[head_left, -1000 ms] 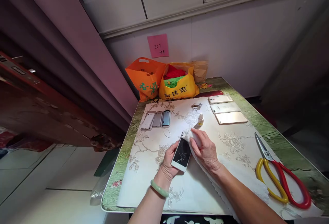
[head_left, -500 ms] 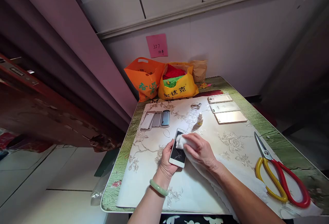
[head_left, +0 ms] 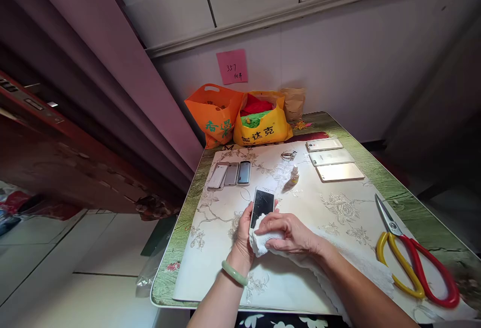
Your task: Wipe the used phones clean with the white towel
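One phone [head_left: 264, 200] sits left of the bottle [head_left: 294, 175], nearer you; your left hand [head_left: 243, 232] grips its sides. Your right hand [head_left: 291, 232] pinches the cloth [head_left: 259, 246] over its lower end. Wiping looks partway; upper screen exposed (cleanliness unverified). Six others flank the bottle, their status unclear. Versus the earlier frame, the cloth is lower, uncovering the upper screen.

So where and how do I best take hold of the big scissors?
I'd take the scissors by the handles, just behind the pivot, coming from above on the near side. They lie flat, loops toward the near right corner and blades pointing away, so that should keep fingers off the tips. The right hand is nearer but holds the white cloth.
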A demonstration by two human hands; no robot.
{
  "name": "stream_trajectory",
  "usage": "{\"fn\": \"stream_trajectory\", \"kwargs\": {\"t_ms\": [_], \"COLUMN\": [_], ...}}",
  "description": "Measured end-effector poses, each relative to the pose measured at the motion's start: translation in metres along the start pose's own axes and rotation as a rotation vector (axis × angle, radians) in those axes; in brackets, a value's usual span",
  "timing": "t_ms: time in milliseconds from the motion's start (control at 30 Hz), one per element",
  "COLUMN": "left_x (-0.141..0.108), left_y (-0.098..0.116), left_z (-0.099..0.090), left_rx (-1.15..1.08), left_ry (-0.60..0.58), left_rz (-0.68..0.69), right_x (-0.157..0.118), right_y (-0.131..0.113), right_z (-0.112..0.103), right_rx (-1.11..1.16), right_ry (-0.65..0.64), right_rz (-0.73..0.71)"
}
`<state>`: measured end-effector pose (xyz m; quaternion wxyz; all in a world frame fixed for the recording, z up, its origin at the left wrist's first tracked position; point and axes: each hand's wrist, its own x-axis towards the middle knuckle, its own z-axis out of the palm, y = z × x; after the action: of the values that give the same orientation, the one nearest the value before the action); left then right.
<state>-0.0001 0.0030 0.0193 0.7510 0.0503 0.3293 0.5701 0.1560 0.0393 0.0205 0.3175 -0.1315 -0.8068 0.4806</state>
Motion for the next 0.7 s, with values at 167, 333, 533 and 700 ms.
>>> {"fn": "stream_trajectory", "kwargs": {"t_ms": [167, 333, 533, 700], "left_x": [0.005, 0.007, 0.007, 0.001], "left_y": [0.005, 0.004, -0.006, -0.006], "left_z": [0.002, -0.004, -0.005, -0.002], "left_rx": [-0.062, -0.079, 0.004, 0.009], "left_ry": [0.013, 0.057, 0.019, 0.042], "left_rz": [0.121, -0.002, -0.147, -0.080], "right_x": [-0.001, -0.002, 0.000, 0.002], "right_y": [0.006, 0.016, 0.015, 0.005], "right_z": [-0.013, -0.011, -0.004, 0.002], "right_rx": [-0.064, -0.355, -0.328, -0.064], "right_ry": [0.145, 0.674, 0.708, 0.182], "right_rz": [0.132, 0.309, 0.222, 0.014]}}
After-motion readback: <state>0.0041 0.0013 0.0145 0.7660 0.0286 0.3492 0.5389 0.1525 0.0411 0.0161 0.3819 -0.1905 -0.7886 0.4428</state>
